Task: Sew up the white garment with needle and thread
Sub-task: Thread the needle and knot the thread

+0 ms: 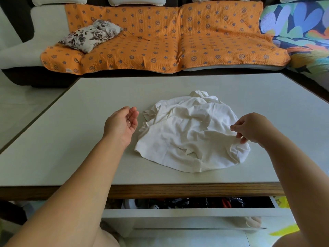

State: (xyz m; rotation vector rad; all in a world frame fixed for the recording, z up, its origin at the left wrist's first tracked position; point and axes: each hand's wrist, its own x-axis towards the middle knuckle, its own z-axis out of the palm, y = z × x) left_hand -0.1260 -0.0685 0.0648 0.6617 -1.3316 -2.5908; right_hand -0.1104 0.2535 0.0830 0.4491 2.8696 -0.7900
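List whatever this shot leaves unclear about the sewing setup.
All in the head view:
- The needle in the left hand: too thin to show its eye, or whether fingers pinch it.
- The thread: fades against the white garment before reaching the pinching right hand.
- Spot to sew: hidden in the garment's folds.
- Contents of the drawer: shadowed under the table edge.

Logged on my feed: two bare forearms, left hand (122, 124), right hand (249, 128), bare knees (106, 237) at lower edge.
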